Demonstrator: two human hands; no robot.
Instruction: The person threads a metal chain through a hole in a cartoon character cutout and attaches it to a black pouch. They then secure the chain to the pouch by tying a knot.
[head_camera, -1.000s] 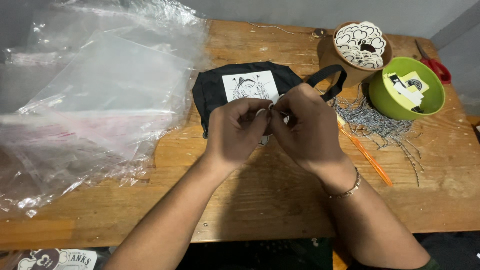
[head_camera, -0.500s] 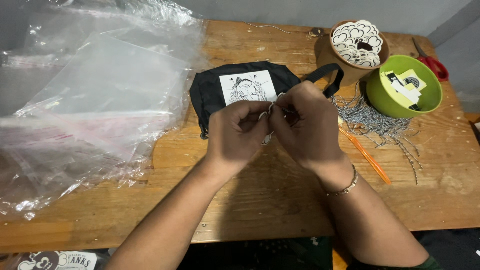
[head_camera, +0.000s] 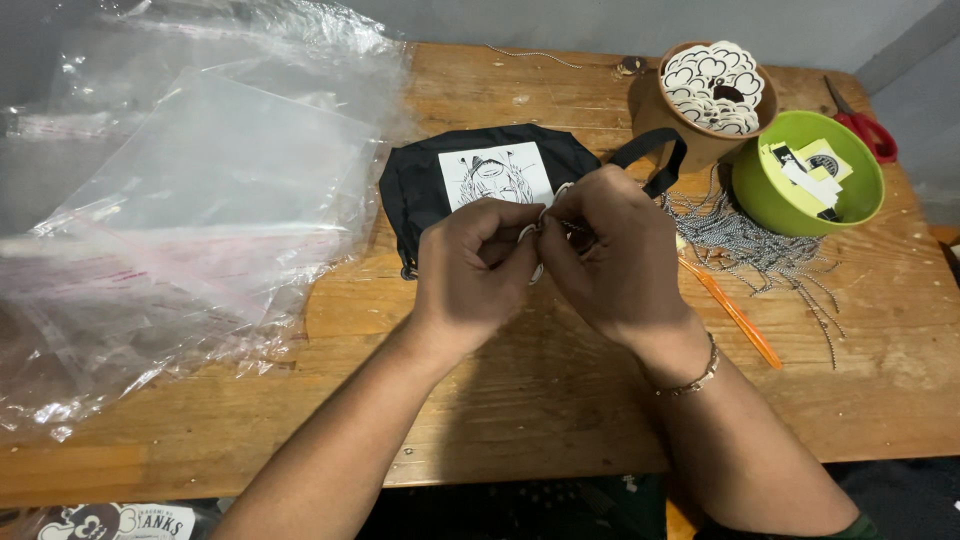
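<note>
My left hand (head_camera: 475, 265) and my right hand (head_camera: 612, 255) meet over the middle of a wooden table (head_camera: 520, 400), fingertips pinched together on a thin bead chain (head_camera: 562, 224) with a small white tag (head_camera: 527, 233) on it. Just behind the hands lies a folded black bag (head_camera: 420, 185) with a white printed patch (head_camera: 495, 172) and a black strap (head_camera: 650, 150). The hands cover the bag's lower right part. A bracelet circles my right wrist.
A heap of clear plastic bags (head_camera: 170, 200) fills the left side. A brown bowl of round stickers (head_camera: 712, 90), a green bowl of small cards (head_camera: 810, 180), red scissors (head_camera: 865, 125), loose bead chains (head_camera: 760, 250) and an orange stick (head_camera: 730, 312) lie at the right.
Both hands stay pinched together over the bag; the fingers have shifted slightly around the small chain and tag. Nothing else has moved.
</note>
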